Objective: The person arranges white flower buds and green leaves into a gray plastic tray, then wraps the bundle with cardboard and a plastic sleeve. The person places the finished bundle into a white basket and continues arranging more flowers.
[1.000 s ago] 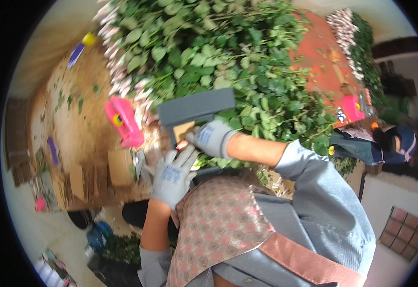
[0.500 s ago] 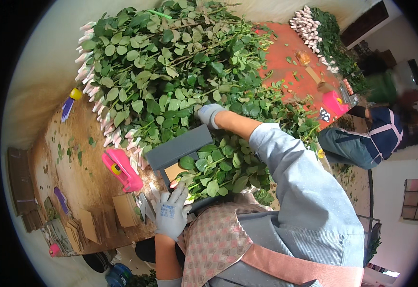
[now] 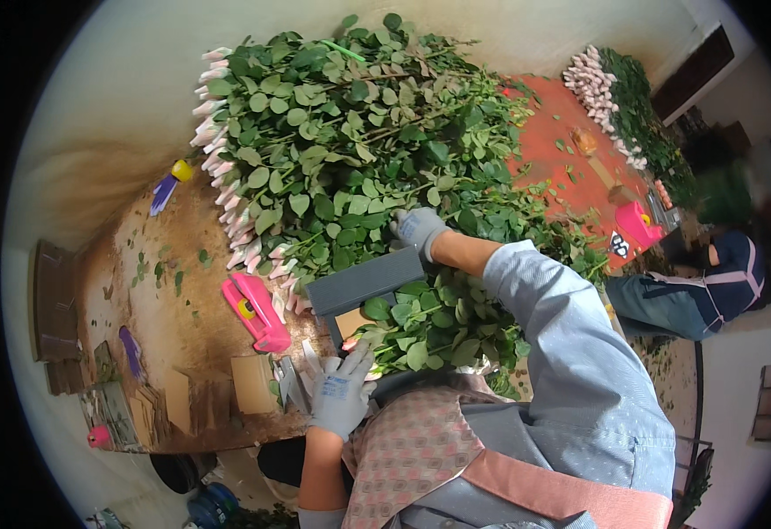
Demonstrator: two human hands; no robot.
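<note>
My left hand (image 3: 340, 388), in a grey glove, rests with fingers extended on the near end of a bunch of leafy stems (image 3: 429, 322), by a pale pink flower head. The bunch lies over a dark grey bracket (image 3: 359, 278) lined with cardboard (image 3: 350, 321). My right hand (image 3: 416, 229), also gloved, reaches beyond the bracket into a large pile of leafy rose stems (image 3: 332, 132) with pink-white wrapped heads; its fingers are curled, their tips among leaves. A pink stapler-like tool (image 3: 253, 313) lies left of the bracket.
Cardboard sheets (image 3: 253, 383) and purple gloves (image 3: 130, 353) lie on the worn wooden table (image 3: 112, 264). Another pile of flowers (image 3: 623, 115) is on a red surface (image 3: 548, 132), with a second pink tool (image 3: 636, 225). Another person (image 3: 703, 291) bends over at the right.
My right hand has left the bracket and moved up into the big pile. More leafy stems show in the bracket. My left hand stays by the flower heads; the view has shifted.
</note>
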